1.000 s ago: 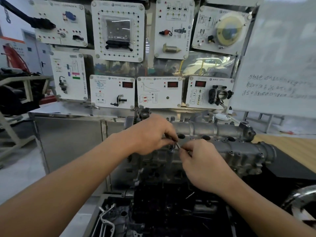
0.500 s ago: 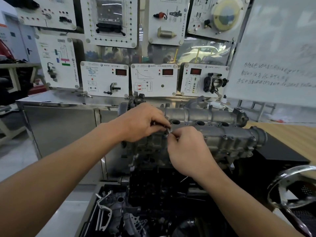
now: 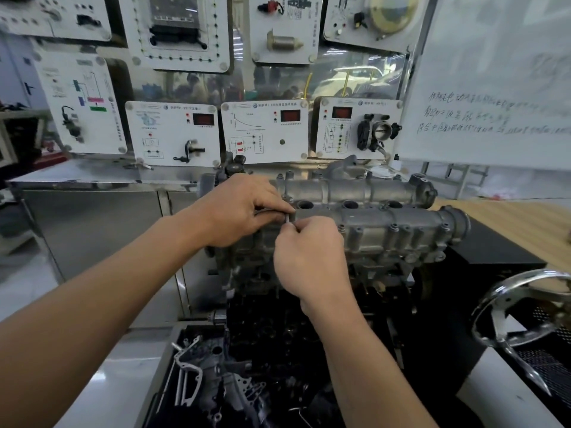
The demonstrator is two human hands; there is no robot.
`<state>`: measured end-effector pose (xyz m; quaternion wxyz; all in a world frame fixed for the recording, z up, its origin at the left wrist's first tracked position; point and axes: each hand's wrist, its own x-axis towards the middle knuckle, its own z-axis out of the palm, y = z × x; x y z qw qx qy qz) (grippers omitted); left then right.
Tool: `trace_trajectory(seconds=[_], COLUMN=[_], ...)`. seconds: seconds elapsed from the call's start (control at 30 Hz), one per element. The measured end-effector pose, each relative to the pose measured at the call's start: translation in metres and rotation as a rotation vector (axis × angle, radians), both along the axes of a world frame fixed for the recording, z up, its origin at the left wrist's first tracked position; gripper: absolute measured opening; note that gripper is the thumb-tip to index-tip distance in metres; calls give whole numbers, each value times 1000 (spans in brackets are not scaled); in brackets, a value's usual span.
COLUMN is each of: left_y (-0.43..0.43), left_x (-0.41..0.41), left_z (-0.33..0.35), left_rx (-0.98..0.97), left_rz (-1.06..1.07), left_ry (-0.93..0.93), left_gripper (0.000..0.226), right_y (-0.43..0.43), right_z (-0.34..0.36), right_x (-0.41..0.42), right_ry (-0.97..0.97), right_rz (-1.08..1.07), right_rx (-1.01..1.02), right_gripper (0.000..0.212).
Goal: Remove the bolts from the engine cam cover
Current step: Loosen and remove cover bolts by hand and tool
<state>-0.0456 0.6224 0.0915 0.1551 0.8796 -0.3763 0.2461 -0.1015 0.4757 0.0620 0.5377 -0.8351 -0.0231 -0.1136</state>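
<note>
The grey aluminium cam cover lies across the top of the engine, with several small bolts along its front flange. My left hand hovers over the cover's left end, its thumb and fingers pinching a thin metal tool. My right hand is just below and right of it, fingers curled, pinching the lower part of the same tool at the cover's front left corner. The bolt under the fingers is hidden.
White training panels with gauges stand right behind the engine. A whiteboard is at right, a wooden table beyond the black stand. A tray of dark engine parts sits below, and a chrome wheel at lower right.
The camera has moved closer and lower. Both hands have stayed together at the cover's front left corner, the right hand now tucked tighter against the left on the tool.
</note>
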Motion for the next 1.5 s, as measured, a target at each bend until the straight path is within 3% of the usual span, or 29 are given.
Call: trace_trajectory(seconds=[0.17,0.33,0.43,0.8,0.9,1.1,1.33,1.5], left_y=[1,2,2,0,3,7,1,-4], left_x=[1,3,4,-4,-9,-15,-13,-10], left_z=[-6,-7,-7,-6,-8,-18,-13,8], left_rx=[78,127,119,93,73,15,-59,-161], left_rz=[-15,-31,-23,32,41,78,157,243], left_ry=[-112,-135,-129,-150,-156,-155,-54,314], left_gripper=[22,24,23,21,23,24,24,17], right_y=[17,37,47,18,12,-22,1,34], right_z=[-4,-6,-7,-9,-8,14,3,-10], right_x=[-9,-10,-12,-8,-5,8,-6,-9], right_ry=[47,159,163,181,190,474,506,460], right_rz=[-60,-86,-117,-9,57,341,296,196], right_rx=[200,646,726,507,433,462,892,1188], right_gripper=[44,59,57,49,38,22,27,29])
